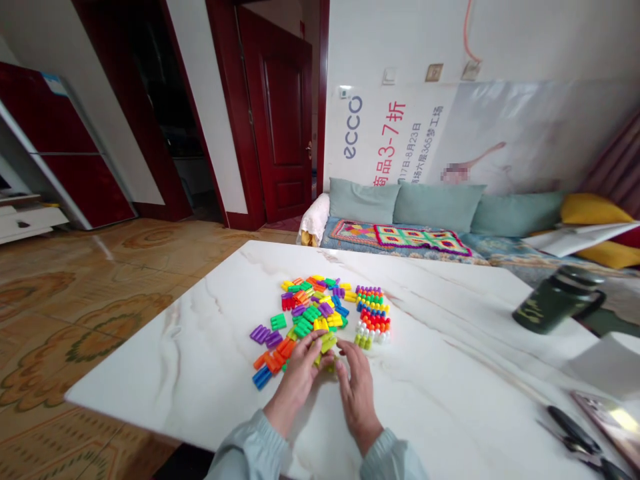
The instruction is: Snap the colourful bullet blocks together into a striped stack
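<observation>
My left hand [299,368] is closed on a yellow-green toy building block [329,343] made of joined tubes, held at the near edge of the loose pile. My right hand [358,385] is just to the right, fingers apart and slightly curled, with nothing visible in it. Another yellow-green piece shows partly beneath the hands. Beyond them spreads a pile of loose blocks [306,325] in green, purple, orange, yellow, red and blue. Right of the pile lies an assembly of joined blocks [374,320] in coloured rows, with yellow-green pieces [363,341] at its near end.
Everything lies on a white marble-patterned table [430,407]. A dark green lidded mug [547,303] stands at the right. Black-handled pliers [575,430] and a phone-like object [607,423] lie at the near right. Behind the table is a sofa with pale green cushions [440,205].
</observation>
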### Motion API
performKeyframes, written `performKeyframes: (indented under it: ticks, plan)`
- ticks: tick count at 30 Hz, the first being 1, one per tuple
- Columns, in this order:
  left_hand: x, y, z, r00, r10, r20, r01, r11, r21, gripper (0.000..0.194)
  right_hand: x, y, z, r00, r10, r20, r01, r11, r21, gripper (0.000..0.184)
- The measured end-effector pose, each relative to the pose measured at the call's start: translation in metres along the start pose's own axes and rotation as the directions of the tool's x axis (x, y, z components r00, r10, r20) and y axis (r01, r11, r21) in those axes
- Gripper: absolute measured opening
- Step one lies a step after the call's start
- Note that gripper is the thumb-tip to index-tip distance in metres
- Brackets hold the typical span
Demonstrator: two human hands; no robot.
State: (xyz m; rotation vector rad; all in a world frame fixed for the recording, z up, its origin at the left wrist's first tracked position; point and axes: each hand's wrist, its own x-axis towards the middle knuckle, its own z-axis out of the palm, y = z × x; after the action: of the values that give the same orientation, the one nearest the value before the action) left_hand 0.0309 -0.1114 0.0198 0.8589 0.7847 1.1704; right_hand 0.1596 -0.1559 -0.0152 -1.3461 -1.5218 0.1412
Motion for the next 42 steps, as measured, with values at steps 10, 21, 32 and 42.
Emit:
performKeyframes:
  ticks: [10, 21, 32, 42]
  plan:
    - [-0.002, -0.032, -0.002, 0.969, 0.247, -0.018, -0.211, 0.859, 0.467, 0.025, 0.007, -0.012, -0.003, 0.996, 0.075, -0.038, -0.066, 0.978, 0.199, 0.015]
    - [-0.018, -0.027, 0.006, 0.839, 0.257, 0.479, -0.535, 0.546, 0.645, 0.021, 0.017, 0.051, -0.055, 0.875, 0.338, -0.347, -0.352, 0.936, 0.024, 0.029]
    - [-0.003, -0.033, 0.002, 0.923, 0.342, 0.178, -0.368, 0.640, 0.675, 0.029, 0.017, 0.070, -0.050, 0.924, 0.340, -0.173, -0.379, 0.870, -0.316, 0.029]
    - [-0.002, -0.039, -0.006, 0.986, 0.137, 0.098, -0.157, 0.955, 0.251, 0.052, 0.011, 0.026, -0.033, 0.966, 0.198, -0.165, -0.215, 0.972, -0.091, 0.022]
